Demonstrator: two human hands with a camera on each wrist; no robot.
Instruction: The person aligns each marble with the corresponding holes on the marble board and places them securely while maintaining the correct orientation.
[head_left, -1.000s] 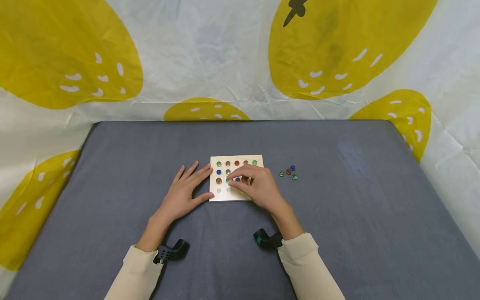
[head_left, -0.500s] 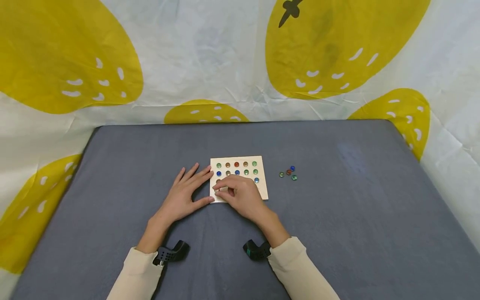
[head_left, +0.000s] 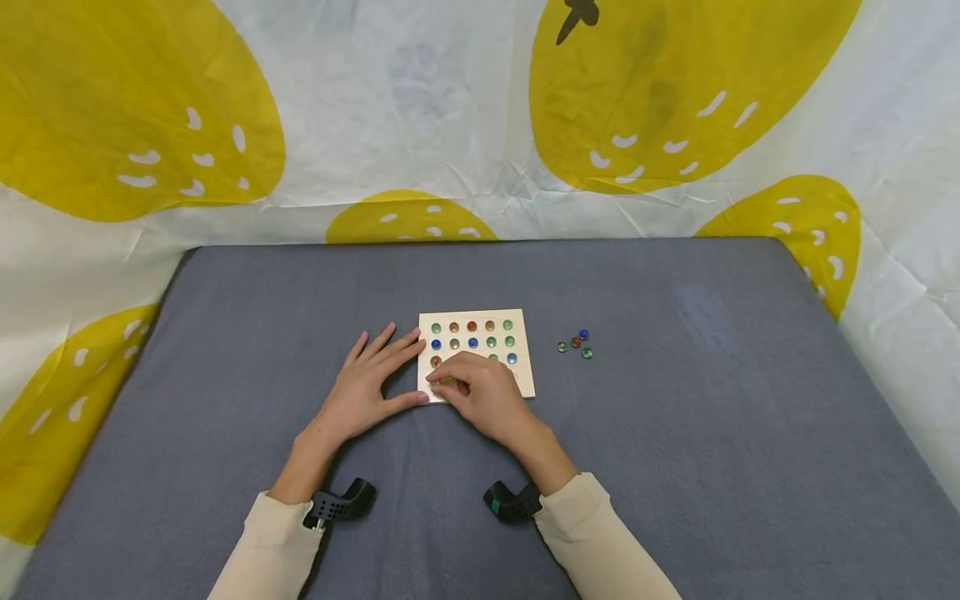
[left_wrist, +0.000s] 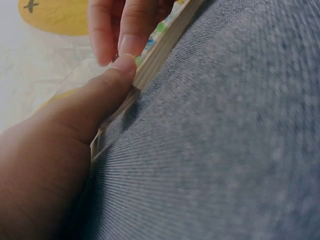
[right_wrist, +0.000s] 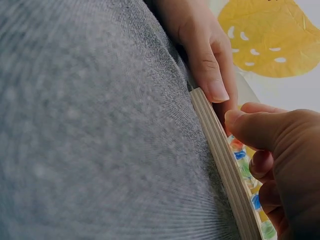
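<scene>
A pale wooden board (head_left: 527, 379) lies on the table, with glass marbles sitting in rows of round hollows, among them a blue marble (head_left: 436, 344) and a red marble (head_left: 472, 326). My left hand (head_left: 363, 390) is spread flat on the cloth, its fingertips and thumb touching the board's left edge. Over the front left corner, my right hand (head_left: 486, 395) pinches a small marble between thumb and index finger; the fingertips nearly cover it, leaving a hint of green. That hand also hides the middle of the front rows. In the right wrist view, the board's layered edge (right_wrist: 220, 155) runs below the pinching thumb.
Several loose marbles lie on the cloth right of the board, including a blue one (head_left: 583, 335), a red one (head_left: 576, 342) and a green one (head_left: 587, 353). Grey cloth (head_left: 712, 433) covers the table; a lemon-print sheet (head_left: 450, 125) hangs behind.
My right hand has moved left and slightly toward me, from the third row to the board's front left corner, where it has stayed for the last half second. The left hand keeps its place.
</scene>
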